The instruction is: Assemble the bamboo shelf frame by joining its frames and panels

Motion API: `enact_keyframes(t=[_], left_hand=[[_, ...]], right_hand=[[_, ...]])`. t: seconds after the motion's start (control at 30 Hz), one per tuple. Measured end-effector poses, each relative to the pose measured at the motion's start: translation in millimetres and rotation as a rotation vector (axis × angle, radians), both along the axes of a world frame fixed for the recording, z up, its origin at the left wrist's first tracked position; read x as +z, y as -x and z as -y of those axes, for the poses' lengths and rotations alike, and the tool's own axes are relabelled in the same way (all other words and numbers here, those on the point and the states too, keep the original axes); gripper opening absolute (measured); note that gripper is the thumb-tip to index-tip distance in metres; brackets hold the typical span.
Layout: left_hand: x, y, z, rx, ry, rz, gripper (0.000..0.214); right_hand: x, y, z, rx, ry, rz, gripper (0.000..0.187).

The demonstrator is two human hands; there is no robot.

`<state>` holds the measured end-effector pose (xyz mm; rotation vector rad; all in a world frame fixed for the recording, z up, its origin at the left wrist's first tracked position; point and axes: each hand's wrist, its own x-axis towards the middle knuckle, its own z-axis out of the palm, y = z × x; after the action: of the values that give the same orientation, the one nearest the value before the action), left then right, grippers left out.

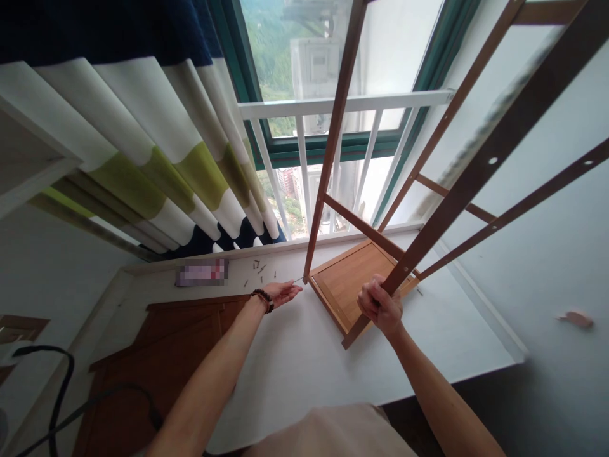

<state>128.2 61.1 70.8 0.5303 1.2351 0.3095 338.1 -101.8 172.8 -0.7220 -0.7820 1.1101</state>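
A tall brown wooden frame (330, 152) with slim posts and crossbars stands on the white ledge. Low between its posts sits a square wooden panel (354, 276). My right hand (380, 306) is closed round the near post, close to its lower end. At the foot of the left post, my left hand (283, 293) is turned palm up, its fingers pinching a thin metal hex key (298, 280). The tip of the key meets the post's outer side; how far it goes in is too small to tell. Several loose screws (259, 268) lie left of that post.
Brown wooden panels (157, 355) lie at the left of the white ledge (285, 368). Behind them is a flat packet (202, 271). A striped curtain (157, 146) hangs at left, a white railing (352, 105) crosses the window, and a black cable (71, 374) loops at lower left.
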Motion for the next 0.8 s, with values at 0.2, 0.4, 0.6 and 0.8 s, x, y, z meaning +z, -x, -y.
enact_keyframes(t=[0.2,0.4,0.6,0.8], left_hand=[[-13.6,-3.6,2.7,-0.006,-0.144,-0.003,0.012],[-21.2,-4.7,12.3,-0.016,-0.263,-0.064,0.009],[-30.4,-3.9,21.7,-0.032,-0.510,-0.105,0.021],[-34.2,-3.9,27.8,-0.090,-0.731,-0.204,0.025]], right_hand=[[-1.6,-1.2,0.3,-0.004,0.020,0.013,0.039],[-5.3,-2.3,-0.9,-0.001,0.048,0.020,0.038],[-6.3,-5.3,-4.3,0.012,0.029,0.001,0.036],[-8.5,-8.3,-4.7,0.006,0.036,0.001,0.036]])
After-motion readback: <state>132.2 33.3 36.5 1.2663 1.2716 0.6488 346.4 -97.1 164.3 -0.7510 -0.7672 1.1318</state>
